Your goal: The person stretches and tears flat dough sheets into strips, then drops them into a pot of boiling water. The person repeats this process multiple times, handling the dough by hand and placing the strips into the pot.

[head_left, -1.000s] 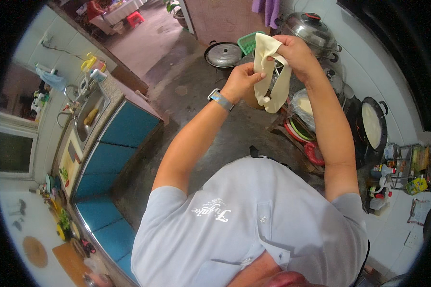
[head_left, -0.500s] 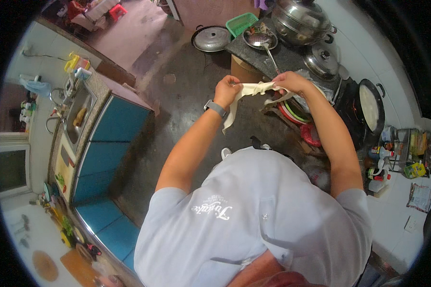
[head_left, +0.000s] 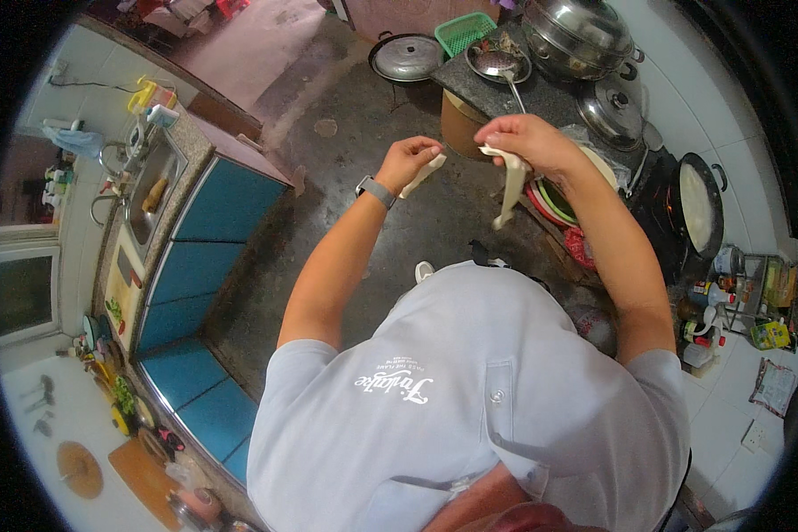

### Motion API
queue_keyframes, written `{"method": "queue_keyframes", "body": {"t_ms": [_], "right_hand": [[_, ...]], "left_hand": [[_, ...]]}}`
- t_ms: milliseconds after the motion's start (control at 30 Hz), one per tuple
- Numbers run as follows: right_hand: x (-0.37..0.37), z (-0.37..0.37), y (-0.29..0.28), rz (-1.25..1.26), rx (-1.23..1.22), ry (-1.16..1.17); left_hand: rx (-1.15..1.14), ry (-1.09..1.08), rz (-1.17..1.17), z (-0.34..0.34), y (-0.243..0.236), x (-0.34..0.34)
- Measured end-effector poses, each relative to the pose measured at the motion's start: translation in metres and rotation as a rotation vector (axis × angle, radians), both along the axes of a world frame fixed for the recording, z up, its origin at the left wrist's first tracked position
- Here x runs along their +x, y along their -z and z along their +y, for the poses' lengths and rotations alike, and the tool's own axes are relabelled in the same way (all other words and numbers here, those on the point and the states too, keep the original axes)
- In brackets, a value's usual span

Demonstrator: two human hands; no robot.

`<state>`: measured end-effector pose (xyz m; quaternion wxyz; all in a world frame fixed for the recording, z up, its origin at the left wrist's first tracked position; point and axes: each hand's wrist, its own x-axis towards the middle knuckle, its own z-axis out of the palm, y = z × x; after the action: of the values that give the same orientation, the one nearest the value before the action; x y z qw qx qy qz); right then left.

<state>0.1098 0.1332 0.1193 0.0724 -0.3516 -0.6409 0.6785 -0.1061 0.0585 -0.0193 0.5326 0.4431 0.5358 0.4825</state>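
My left hand [head_left: 410,161] is closed on a short pale strip of dough [head_left: 422,179] that hangs out of its fingers over the floor. My right hand [head_left: 530,146] grips another piece of dough [head_left: 512,197], which dangles in a longer, folded strip from the fingertips. The two hands are apart, with a gap between the pieces. Beneath and beside my right hand are stacked coloured basins [head_left: 551,211], partly hidden by my arm and the dough.
A dark counter [head_left: 459,82] holds a steamer [head_left: 575,40], a lidded pot [head_left: 610,115] and a ladle in a dish. A black pan with pale contents [head_left: 699,204] is at the right. The sink [head_left: 158,182] and blue cabinets [head_left: 206,217] line the left. A lidded wok [head_left: 406,58] stands beyond.
The dough, a looped band earlier and then stretched between my hands, is now in two separate pieces, one in each hand. My right hand has moved up and left since the middle frame.
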Motion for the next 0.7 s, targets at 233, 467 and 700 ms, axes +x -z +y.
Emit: {"method": "queue_keyframes", "body": {"t_ms": [233, 467, 700], "right_hand": [[-0.047, 0.028, 0.009, 0.163, 0.048, 0.18], [-0.031, 0.061, 0.046, -0.282, 0.828, 0.397], [0.046, 0.003, 0.09, -0.052, 0.514, 0.254]], "left_hand": [[0.109, 0.124, -0.402, -0.002, -0.007, 0.027], [-0.002, 0.118, -0.333, -0.004, -0.027, 0.055], [-0.074, 0.115, -0.566, 0.008, -0.028, 0.066]]}}
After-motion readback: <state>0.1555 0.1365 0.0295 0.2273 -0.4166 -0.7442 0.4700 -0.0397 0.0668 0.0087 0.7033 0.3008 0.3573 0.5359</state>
